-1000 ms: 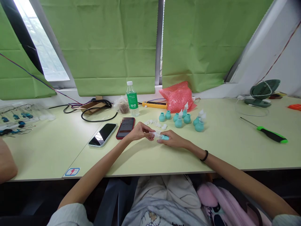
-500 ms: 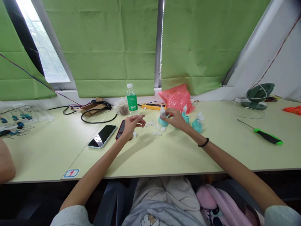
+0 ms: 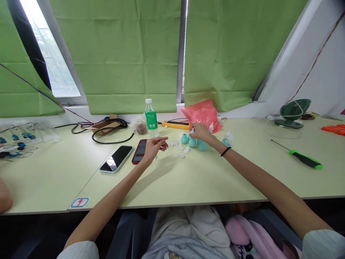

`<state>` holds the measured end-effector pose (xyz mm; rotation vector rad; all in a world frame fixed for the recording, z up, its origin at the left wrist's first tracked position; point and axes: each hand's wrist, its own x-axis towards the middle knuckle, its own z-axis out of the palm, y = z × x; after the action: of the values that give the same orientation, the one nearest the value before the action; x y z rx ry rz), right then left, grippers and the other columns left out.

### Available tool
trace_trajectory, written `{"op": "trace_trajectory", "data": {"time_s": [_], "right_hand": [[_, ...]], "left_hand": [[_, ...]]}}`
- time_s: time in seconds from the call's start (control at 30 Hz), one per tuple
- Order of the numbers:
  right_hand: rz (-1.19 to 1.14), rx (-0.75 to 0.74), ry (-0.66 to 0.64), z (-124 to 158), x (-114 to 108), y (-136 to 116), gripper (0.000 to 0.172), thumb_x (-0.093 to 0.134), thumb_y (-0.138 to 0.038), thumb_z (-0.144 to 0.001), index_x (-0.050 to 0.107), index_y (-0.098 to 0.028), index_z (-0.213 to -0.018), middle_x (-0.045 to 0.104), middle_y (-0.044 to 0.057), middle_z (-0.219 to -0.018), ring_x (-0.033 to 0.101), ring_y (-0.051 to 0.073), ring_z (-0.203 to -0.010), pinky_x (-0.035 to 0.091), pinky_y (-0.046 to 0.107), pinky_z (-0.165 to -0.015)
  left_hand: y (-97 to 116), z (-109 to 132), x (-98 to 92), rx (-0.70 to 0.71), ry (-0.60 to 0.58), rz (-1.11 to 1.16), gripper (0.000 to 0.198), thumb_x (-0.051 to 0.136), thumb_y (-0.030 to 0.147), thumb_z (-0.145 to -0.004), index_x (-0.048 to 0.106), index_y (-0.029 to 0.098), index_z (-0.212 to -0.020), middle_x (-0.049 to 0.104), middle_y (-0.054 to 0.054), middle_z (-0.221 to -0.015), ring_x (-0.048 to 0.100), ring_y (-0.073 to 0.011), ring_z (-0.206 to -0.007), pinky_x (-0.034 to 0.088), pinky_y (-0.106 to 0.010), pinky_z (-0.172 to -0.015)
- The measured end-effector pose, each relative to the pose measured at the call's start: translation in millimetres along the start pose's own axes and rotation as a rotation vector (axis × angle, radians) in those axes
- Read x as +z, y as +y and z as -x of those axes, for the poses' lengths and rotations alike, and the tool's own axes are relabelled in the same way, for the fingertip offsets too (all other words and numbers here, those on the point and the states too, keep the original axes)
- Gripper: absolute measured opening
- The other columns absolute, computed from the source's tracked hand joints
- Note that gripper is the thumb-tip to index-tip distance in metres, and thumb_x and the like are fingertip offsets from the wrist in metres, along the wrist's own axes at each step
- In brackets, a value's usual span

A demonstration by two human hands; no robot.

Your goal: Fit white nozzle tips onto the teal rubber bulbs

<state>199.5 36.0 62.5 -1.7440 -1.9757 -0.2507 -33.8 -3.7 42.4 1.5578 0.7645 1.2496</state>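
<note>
My right hand [image 3: 201, 132] is closed at the back of a cluster of small teal bulbs, pinching a white pointed nozzle [image 3: 192, 131]. Just below its fingers sit a teal bulb [image 3: 192, 142] and, to the left, another teal bulb [image 3: 184, 139] with an open neck. A third bulb [image 3: 202, 146] lies under the wrist. Behind the forearm, white tips [image 3: 229, 136] stand on more teal. My left hand [image 3: 155, 148] hovers over the red-cased phone [image 3: 139, 151], fingertips pressed together; whatever they hold is hidden. Several small white pieces [image 3: 178, 145] lie between the hands.
A green-labelled water bottle [image 3: 151, 119] and a yellow tool [image 3: 176, 125] stand behind, beside a pink bubble-wrap bag [image 3: 203, 112]. A second phone [image 3: 116, 159] lies at left, a screwdriver [image 3: 304, 158] and fan [image 3: 293, 113] at right. Another person's arm [image 3: 4, 196] rests at the left edge.
My right hand has moved slightly right and back with the white nozzle, uncovering teal bulbs in front of it. My left hand has barely shifted, dropping slightly in view.
</note>
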Motion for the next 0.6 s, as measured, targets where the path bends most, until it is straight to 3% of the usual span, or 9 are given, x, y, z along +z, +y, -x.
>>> {"op": "trace_trajectory", "data": {"time_s": [0.37,0.53,0.6], "right_hand": [[0.041,0.029,-0.009,-11.7,3.0,5.1,0.019,0.052,-0.011,-0.058,0.056,-0.013,-0.076,0.057,0.007,-0.080,0.049,0.017,-0.074,0.034,0.023,-0.056],[0.108,0.034,0.088,-0.7,-5.2,-13.1,0.027,0.050,-0.023,-0.067,0.053,-0.013,-0.091,0.054,0.012,-0.091,0.048,0.024,-0.081,0.033,0.029,-0.061],[0.143,-0.046,0.148,11.0,-7.2,-24.2,0.027,0.046,-0.025,-0.071,0.051,-0.013,-0.095,0.051,0.013,-0.096,0.047,0.025,-0.083,0.032,0.030,-0.062]], "left_hand": [[-0.5,-0.4,-1.7,0.001,0.028,-0.018,0.030,0.051,0.026,-0.063,0.060,0.008,-0.085,0.060,-0.005,-0.060,0.053,-0.0104,-0.052,0.043,-0.023,-0.052],[-4.4,-2.7,-3.3,0.029,0.066,-0.042,0.029,0.049,0.024,-0.064,0.059,0.007,-0.086,0.059,-0.004,-0.059,0.053,-0.0100,-0.052,0.043,-0.022,-0.052],[-6.5,-3.0,-3.5,0.047,0.063,-0.123,0.030,0.047,0.024,-0.065,0.059,0.008,-0.087,0.059,-0.004,-0.060,0.053,-0.0106,-0.053,0.043,-0.023,-0.053]]}}
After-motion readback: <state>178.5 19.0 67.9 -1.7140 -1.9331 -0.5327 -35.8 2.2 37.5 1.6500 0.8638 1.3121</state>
